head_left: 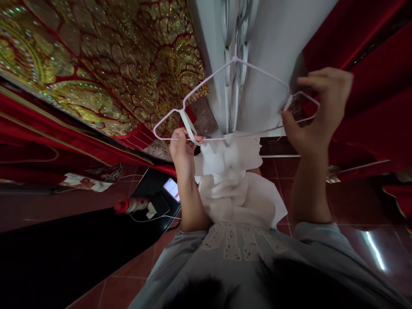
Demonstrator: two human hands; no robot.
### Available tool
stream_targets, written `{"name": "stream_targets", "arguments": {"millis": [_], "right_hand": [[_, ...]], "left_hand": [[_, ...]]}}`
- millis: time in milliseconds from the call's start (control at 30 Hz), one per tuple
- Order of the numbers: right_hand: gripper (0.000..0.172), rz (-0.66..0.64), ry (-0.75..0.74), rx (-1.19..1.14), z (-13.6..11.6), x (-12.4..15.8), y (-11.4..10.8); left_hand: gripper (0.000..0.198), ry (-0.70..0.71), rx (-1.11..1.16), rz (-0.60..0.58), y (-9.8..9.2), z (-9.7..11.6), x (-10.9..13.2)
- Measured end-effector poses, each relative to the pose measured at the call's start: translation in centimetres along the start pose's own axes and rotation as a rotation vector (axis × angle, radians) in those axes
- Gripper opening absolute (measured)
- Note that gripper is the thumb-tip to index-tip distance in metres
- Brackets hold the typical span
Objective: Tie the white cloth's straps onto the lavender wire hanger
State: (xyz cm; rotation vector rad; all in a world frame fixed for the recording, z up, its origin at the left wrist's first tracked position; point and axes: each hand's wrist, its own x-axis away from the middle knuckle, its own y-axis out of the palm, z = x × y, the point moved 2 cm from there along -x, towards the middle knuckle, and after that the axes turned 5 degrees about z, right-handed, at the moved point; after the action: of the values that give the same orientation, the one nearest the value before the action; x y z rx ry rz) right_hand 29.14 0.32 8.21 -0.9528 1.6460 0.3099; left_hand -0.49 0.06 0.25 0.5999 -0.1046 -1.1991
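Observation:
A pale pink clothes hanger (pixel 260 71) hangs upright by its hook in front of me. A white ruffled garment (pixel 231 171) hangs below its lower bar, and a white strap (pixel 189 125) loops over the hanger's left notch. My left hand (pixel 184 146) is closed around the lower end of that strap, against the lower bar. Around the hanger's right end, my right hand (pixel 317 111) is open, its thumb and fingers apart. Its thumb is close to the other strap (pixel 288 103) at the right notch; whether they touch is unclear.
Gold-sequined red garments (pixel 128 64) hang at the left, and dark red fabric (pixel 373 103) at the right. White scrolled metalwork (pixel 228 64) stands behind the hanger. On a black bench (pixel 80 240) are a phone (pixel 172 189), a red-capped bottle (pixel 130 205) and a cable.

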Motion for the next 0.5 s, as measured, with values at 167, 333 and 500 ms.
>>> {"name": "stream_targets", "arguments": {"millis": [167, 333, 500], "right_hand": [[0.03, -0.21, 0.19, -0.198, -3.2, 5.9, 2.4], [0.045, -0.439, 0.436, -0.266, -4.3, 9.5, 4.0], [0.038, -0.292, 0.418, -0.308, -4.4, 9.9, 4.8]], "left_hand": [[0.037, -0.003, 0.016, -0.001, 0.1, -0.5, 0.2], [0.031, 0.084, -0.153, 0.037, -0.2, -0.7, 1.8], [0.025, 0.004, -0.482, -0.194, 0.0, 2.9, 4.1]]}}
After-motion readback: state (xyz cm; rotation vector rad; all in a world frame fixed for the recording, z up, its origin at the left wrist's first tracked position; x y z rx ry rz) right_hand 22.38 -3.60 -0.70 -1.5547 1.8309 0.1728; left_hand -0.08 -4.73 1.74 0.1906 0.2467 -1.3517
